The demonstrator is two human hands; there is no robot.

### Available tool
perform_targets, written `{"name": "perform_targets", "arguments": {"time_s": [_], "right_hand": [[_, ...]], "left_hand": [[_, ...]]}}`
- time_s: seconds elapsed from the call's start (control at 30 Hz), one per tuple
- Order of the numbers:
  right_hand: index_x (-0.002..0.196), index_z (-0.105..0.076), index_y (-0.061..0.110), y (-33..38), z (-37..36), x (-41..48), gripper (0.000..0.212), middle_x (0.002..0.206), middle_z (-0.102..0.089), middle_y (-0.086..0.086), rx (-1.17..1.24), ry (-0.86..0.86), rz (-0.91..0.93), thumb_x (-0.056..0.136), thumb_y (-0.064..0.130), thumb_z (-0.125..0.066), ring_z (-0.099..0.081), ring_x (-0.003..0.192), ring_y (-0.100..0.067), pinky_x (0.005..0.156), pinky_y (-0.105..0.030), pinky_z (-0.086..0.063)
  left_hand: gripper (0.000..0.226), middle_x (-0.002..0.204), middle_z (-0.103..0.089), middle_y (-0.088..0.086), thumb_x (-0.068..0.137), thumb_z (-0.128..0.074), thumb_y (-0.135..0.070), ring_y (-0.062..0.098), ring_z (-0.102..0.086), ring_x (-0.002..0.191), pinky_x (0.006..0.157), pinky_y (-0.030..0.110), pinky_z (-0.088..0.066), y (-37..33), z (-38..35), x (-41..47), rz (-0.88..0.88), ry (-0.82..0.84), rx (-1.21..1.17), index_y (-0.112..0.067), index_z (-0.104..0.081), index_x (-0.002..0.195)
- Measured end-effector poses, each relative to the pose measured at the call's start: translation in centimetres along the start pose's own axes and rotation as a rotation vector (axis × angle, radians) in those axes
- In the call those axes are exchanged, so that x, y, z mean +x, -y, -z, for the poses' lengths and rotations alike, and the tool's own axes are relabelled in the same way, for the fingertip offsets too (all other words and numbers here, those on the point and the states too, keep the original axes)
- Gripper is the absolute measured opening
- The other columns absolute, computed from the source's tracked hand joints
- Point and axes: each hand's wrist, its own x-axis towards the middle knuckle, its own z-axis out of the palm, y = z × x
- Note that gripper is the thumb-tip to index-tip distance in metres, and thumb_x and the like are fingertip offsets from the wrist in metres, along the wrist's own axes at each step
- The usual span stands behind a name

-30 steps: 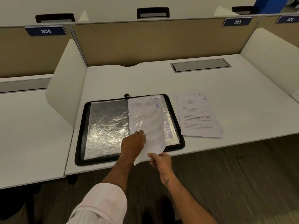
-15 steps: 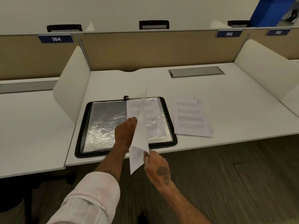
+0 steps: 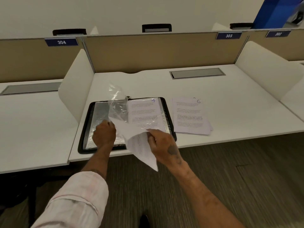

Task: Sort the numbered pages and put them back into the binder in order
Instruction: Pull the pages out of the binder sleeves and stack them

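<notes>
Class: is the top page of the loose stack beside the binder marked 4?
No, the stack beside the binder shows a handwritten 6 on top.

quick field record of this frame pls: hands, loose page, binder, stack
left hand: at the base of the lifted clear sleeve, over the binder; grip unclear
right hand: pinches a bent loose page near the front edge of the desk
binder: open, flat on the desk; page marked 4 on its right side
stack: right of the binder, top page marked 6
</notes>
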Motion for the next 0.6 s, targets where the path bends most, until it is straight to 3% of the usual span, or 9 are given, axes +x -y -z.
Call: {"name": "perform_targets", "arguments": {"time_s": [0.07,0.13,0.23,0.3,0.37,0.47,0.6], "right_hand": [[0.093,-0.066,0.011,-0.6,1.2,2.2,0.021,0.079,-0.064,0.005,0.044,0.021,-0.066,0.099,0.020,-0.049,-0.055,0.062,-0.003,0.057,-0.007,-0.042],[0.085,-0.063,0.010,-1.5,2.5,4.3,0.024,0.071,-0.060,0.004,0.124,0.052,-0.198,0.101,0.022,-0.049,-0.056,0.056,-0.008,0.051,-0.011,-0.041],[0.081,-0.064,0.002,-3.5,3.9,6.9,0.032,0.073,-0.065,-0.011,0.245,0.059,-0.391,0.101,0.023,-0.049,-0.060,0.059,-0.022,0.050,-0.019,-0.043],[0.084,-0.066,0.000,-5.0,4.3,8.0,0.034,0.078,-0.067,-0.015,0.331,0.019,-0.506,0.100,0.025,-0.051,-0.062,0.062,-0.022,0.054,-0.025,-0.048],[0.090,-0.068,0.000,-6.8,4.3,8.5,0.032,0.087,-0.070,-0.015,0.459,-0.067,-0.640,0.099,0.026,-0.052,-0.068,0.075,-0.025,0.065,-0.036,-0.054],[0.101,-0.068,0.003,-10.3,3.7,8.6,0.026,0.099,-0.071,-0.014,0.671,-0.255,-0.851,0.097,0.025,-0.054,-0.067,0.086,-0.026,0.072,-0.037,-0.051],[0.107,-0.067,0.011,-14.0,3.1,7.7,0.015,0.110,-0.069,-0.012,0.963,-0.502,-1.031,0.096,0.017,-0.057,-0.064,0.093,-0.022,0.075,-0.033,-0.051]], "left_hand": [[0.036,0.081,-0.062,0.014,0.102,-0.040,-0.032,0.029,-0.058,0.073,0.065,0.039,-0.049,1.3,0.2,0.4,0.070,-0.015,-0.052,-0.006,-0.058,0.085],[0.035,0.083,-0.062,0.015,0.102,-0.042,-0.030,0.027,-0.056,0.074,0.064,0.036,-0.044,2.6,0.2,0.6,0.122,0.000,-0.075,-0.003,-0.061,0.089],[0.033,0.093,-0.061,0.018,0.101,-0.042,-0.026,0.037,-0.059,0.088,0.068,0.038,-0.040,4.3,0.4,1.1,0.249,0.020,-0.148,-0.001,-0.063,0.097],[0.032,0.093,-0.061,0.015,0.101,-0.044,-0.026,0.037,-0.059,0.090,0.072,0.040,-0.045,5.5,0.2,1.9,0.358,0.046,-0.265,-0.002,-0.064,0.095],[0.028,0.090,-0.067,0.012,0.097,-0.048,-0.025,0.031,-0.062,0.084,0.079,0.044,-0.052,7.2,-0.6,2.7,0.442,0.067,-0.437,-0.006,-0.066,0.090],[0.021,0.081,-0.073,0.005,0.091,-0.052,-0.025,0.025,-0.070,0.082,0.086,0.050,-0.057,9.6,-1.7,3.8,0.598,0.084,-0.717,-0.014,-0.068,0.084],[0.021,0.095,-0.071,0.013,0.095,-0.053,-0.012,0.024,-0.070,0.091,0.075,0.035,-0.057,10.4,-1.7,3.9,0.765,0.121,-1.032,-0.002,-0.064,0.110]]}}
